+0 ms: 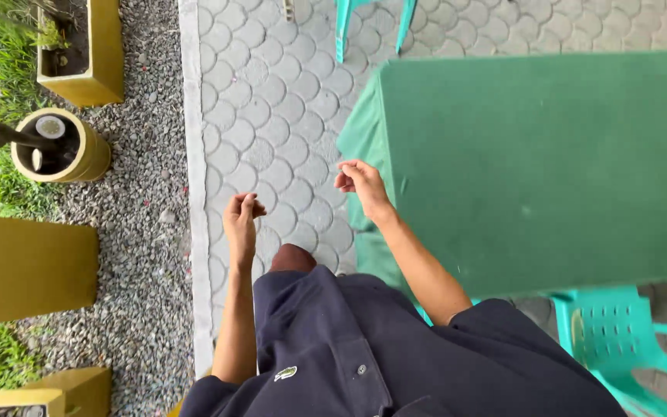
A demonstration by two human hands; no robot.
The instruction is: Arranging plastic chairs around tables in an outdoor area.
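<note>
Green cloth [364, 135] on counter [542, 162]: right hand [360, 184] at its edge, left hand [241, 220] over paving; both grips empty, fingers loosely curled. Looks like cloth-straightening step; pinch hem next.

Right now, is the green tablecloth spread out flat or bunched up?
Spread flat: the green tablecloth covers the tabletop smoothly, draping over its left edge near the right hand.

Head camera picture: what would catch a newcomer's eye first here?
The big green tablecloth fills the right side, its corner hanging over the grey scalloped paving. In the middle, the person's left hand and right hand are raised with fingers curled, holding nothing visible. Yellow planters stand on gravel along the left edge.
</note>
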